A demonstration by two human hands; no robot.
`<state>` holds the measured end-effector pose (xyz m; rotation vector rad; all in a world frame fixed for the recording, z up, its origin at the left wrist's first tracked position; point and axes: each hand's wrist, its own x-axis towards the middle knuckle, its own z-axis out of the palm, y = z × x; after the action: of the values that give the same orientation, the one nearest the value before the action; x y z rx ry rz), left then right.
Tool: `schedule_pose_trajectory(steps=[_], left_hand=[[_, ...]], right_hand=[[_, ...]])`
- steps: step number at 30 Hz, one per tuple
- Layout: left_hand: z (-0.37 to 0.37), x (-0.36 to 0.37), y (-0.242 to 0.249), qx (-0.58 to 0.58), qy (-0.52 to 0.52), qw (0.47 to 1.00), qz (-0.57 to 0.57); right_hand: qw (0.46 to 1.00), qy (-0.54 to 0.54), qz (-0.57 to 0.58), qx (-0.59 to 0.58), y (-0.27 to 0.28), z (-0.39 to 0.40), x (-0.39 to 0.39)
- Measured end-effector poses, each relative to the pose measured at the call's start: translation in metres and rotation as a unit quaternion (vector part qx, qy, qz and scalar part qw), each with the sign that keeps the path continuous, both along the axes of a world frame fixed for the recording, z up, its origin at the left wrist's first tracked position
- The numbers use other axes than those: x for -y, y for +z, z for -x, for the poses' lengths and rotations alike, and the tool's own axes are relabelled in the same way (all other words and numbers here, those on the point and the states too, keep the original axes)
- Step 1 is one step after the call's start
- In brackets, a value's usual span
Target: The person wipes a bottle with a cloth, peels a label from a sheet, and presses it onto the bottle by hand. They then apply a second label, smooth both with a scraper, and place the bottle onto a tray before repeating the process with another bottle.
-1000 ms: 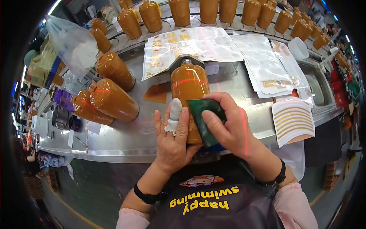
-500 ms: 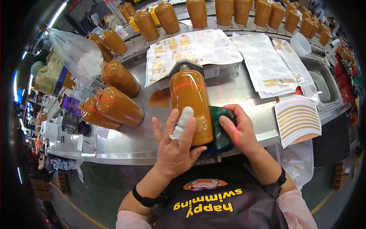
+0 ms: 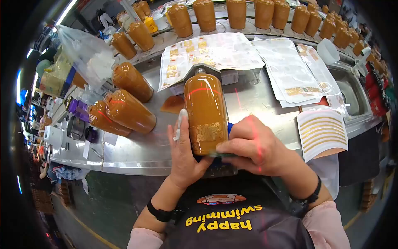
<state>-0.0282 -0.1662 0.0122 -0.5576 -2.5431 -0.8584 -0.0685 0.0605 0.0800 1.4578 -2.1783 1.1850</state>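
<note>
Fingers of my left hand (image 3: 182,145) are spread flat along the left side of the amber bottle (image 3: 205,112), one fingertip wrapped in white tape, so that hand is steadying rather than clamping. My right hand (image 3: 248,145) is curled shut on a dark green pad (image 3: 222,155), pressed at the bottle's near end just below the gold decal (image 3: 207,133). That bottle lies on its side mid-bench, neck tucked into a grey holder (image 3: 203,68) on the far side. My worry: it's round and glossy, so a sideways shove from the pad could roll it and skew or wrinkle the decal. The steel bench edge (image 3: 166,166) runs right under my wrists, so a slip toward me means a drop. Room's tight on the left, where three more bottles (image 3: 124,110) lie close by. Decal sheets (image 3: 290,70) crowd the right and far side; only the bare patch just right of the bottle looks free.
</note>
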Motion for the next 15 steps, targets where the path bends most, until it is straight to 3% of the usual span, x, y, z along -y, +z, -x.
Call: schedule_pose_trajectory(steps=[3, 4, 5, 7, 9, 11, 12, 13, 15], left_hand=[[0.001, 0.003, -0.012, 0.033, 0.005, 0.998, -0.061], [0.000, 0.002, -0.015, 0.049, 0.002, 0.995, -0.093], [0.001, 0.001, -0.018, 0.064, -0.001, 0.990, -0.124], [0.005, 0.002, -0.021, 0.077, -0.002, 0.985, -0.156], [0.007, 0.002, -0.024, 0.078, 0.009, 0.984, -0.161], [0.002, 0.004, -0.012, 0.028, 0.027, 0.997, -0.073], [0.001, 0.004, -0.005, 0.011, 0.037, 0.999, -0.025], [0.000, 0.004, 0.002, -0.006, 0.047, 0.999, 0.021], [-0.001, 0.005, 0.013, -0.018, 0.048, 0.996, 0.068]], right_hand=[[0.992, 0.031, 0.029, 0.117, -0.026, 0.031, 0.004], [0.979, -0.104, 0.129, 0.117, -0.025, 0.038, 0.014], [0.964, -0.234, 0.116, -0.048, -0.029, 0.049, 0.013], [0.973, -0.132, 0.049, -0.181, -0.029, 0.030, 0.012], [0.995, 0.090, 0.009, 0.031, -0.005, 0.003, 0.009], [0.981, 0.104, 0.015, 0.162, -0.012, 0.015, 0.004], [0.991, -0.052, 0.003, 0.125, -0.015, 0.026, 0.005], [0.975, -0.190, 0.094, 0.060, -0.021, 0.037, 0.012], [0.963, -0.190, 0.024, -0.189, -0.018, 0.037, 0.008]])
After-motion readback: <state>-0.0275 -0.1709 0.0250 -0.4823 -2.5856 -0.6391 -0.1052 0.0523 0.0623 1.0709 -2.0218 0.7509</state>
